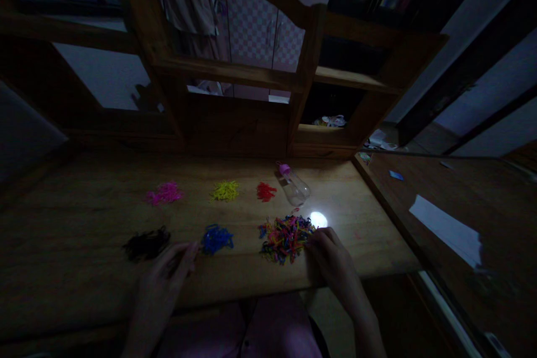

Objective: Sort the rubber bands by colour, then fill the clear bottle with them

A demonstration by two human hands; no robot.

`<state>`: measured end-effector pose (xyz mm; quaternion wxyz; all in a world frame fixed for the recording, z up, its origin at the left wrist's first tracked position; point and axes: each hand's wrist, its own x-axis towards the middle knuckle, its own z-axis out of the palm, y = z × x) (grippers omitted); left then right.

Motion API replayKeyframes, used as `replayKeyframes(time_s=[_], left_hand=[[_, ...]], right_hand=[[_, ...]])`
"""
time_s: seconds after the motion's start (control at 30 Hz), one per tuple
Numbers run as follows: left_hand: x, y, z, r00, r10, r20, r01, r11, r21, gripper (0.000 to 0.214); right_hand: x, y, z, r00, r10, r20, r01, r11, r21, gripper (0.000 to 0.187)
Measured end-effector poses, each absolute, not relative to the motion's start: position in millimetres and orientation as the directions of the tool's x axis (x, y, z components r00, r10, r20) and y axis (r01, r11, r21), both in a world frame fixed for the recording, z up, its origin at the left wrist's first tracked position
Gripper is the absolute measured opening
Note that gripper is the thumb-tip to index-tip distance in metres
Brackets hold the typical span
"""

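Note:
A mixed pile of thin, multicoloured strips, like small rubber bands, lies on the wooden desk. My right hand is at the pile's right edge, its fingers pressed together; what they hold cannot be made out. Between a black pile and a blue pile, my left hand hovers low over the desk with thumb and fingers pinched; anything inside is too dark to see. Farther back sit a pink pile, a yellow pile and a red pile, each of one colour.
A clear bottle with a pink cap lies behind the mixed pile. A bright light spot falls beside my right hand. Wooden shelving rises along the desk's back. To the right, a lower surface carries a white paper sheet and a small blue card.

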<state>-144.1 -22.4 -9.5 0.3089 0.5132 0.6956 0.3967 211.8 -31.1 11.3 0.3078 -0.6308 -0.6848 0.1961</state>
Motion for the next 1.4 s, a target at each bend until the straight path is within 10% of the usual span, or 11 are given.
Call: replayKeyframes(time_s=[0.33,0.57,0.8,1.4], left_hand=[[-107.2,-23.8,12.2,-0.395,0.917,0.058,0.364,0.099,0.926,0.03],[7.0,-11.2,27.2,0.177,0.983,0.055,0.098,-0.074,0.993,0.027],[26.1,4.3,20.1,0.143,0.973,0.18,0.12,-0.198,0.973,0.022],[20.0,5.4,28.6,0.113,0.95,0.29,0.198,-0.307,0.931,0.007]], right_hand=[[199.5,-30.4,25.4,0.142,0.985,0.101,0.369,0.042,-0.929,0.016],[169.8,-19.8,20.5,0.142,0.99,0.005,0.022,0.002,-1.0,0.019],[164.9,-18.9,7.5,0.126,0.991,-0.048,-0.157,-0.028,-0.987,0.021],[166.1,-19.7,6.0,0.124,0.992,-0.013,-0.127,0.003,-0.992,0.022]])
